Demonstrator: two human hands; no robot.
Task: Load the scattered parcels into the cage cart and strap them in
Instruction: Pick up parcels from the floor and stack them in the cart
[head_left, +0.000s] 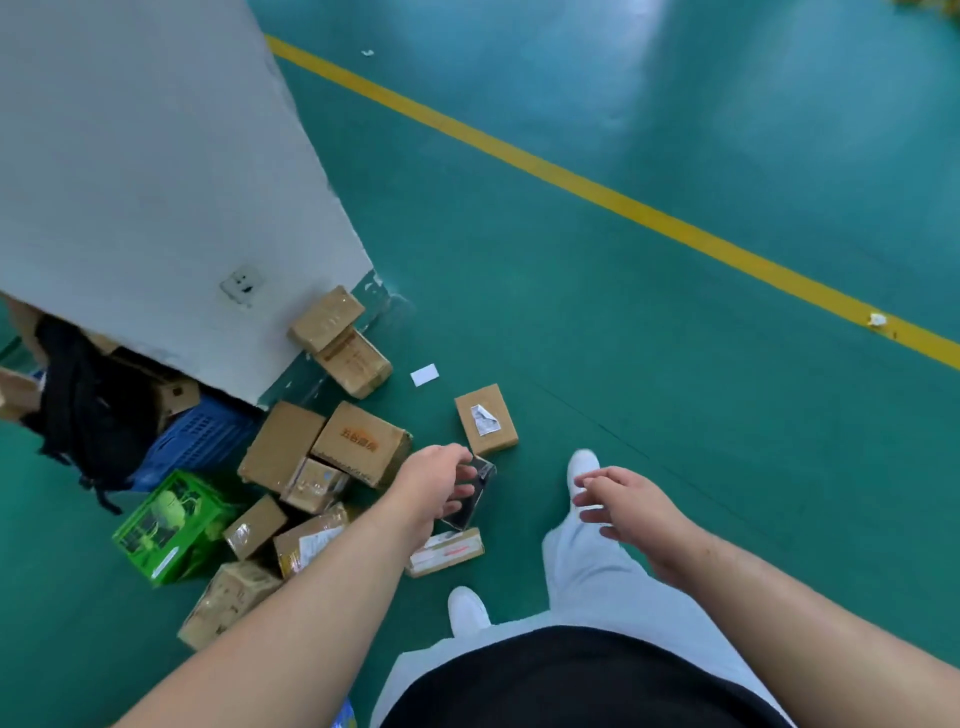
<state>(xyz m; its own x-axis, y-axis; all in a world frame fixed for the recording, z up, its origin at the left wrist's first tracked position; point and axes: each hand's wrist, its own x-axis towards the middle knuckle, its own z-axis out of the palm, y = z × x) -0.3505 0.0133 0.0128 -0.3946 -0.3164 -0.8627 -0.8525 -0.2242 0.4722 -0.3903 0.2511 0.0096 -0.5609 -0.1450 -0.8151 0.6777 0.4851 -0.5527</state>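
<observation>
Left hand (434, 480) grips small black parcel (470, 499); right hand (631, 506) hangs loose

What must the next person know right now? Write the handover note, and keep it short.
Left hand: grips a small dark parcel.
Right hand: open, empty.
Parcels: brown cartons are heaped on the green floor by the white pillar. A labelled carton and a flat carton lie apart near the feet. A green box sits at the heap's edge.
Done: nothing visibly loaded; cage cart not in view.
Left: load all parcels, then strap.
</observation>
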